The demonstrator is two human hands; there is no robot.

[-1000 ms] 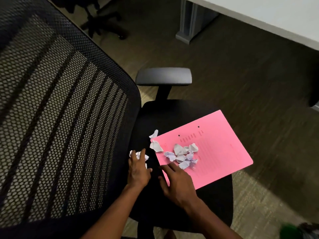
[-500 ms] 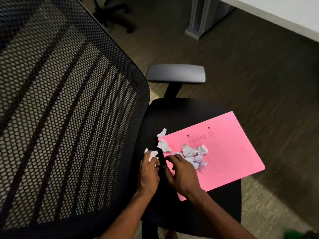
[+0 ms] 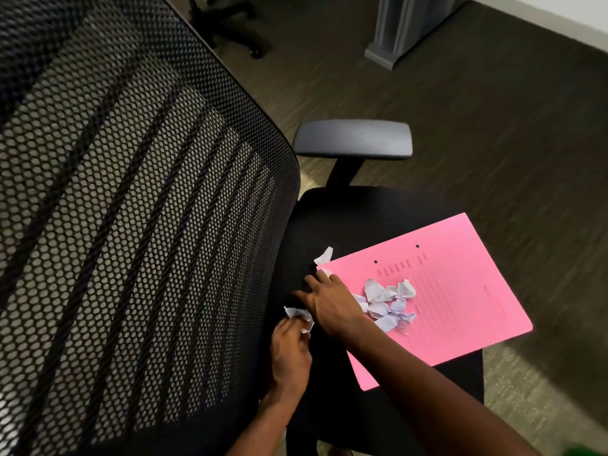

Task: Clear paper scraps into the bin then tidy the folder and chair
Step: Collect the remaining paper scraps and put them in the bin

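A pink folder [image 3: 460, 307] lies on the black seat of an office chair [image 3: 355, 218]. A pile of crumpled white paper scraps [image 3: 388, 304] sits on the folder's near left part. One loose scrap [image 3: 324, 256] rests on the seat at the folder's far left corner. My left hand [image 3: 291, 353] is closed around a few scraps [image 3: 299, 315] beside the backrest. My right hand [image 3: 329, 301] lies palm down over the folder's left edge, fingers spread toward the corner, with a bit of white paper at its fingertips.
The chair's tall mesh backrest [image 3: 131, 225] fills the left half of the view. Its grey armrest [image 3: 352, 138] juts out behind the seat. A grey desk leg [image 3: 391, 31] and another chair's wheeled base [image 3: 230, 24] stand on the dark carpet beyond.
My left hand has closed on scraps from the seat and drawn back a little. My right hand has slid forward along the folder's left edge toward its far corner.
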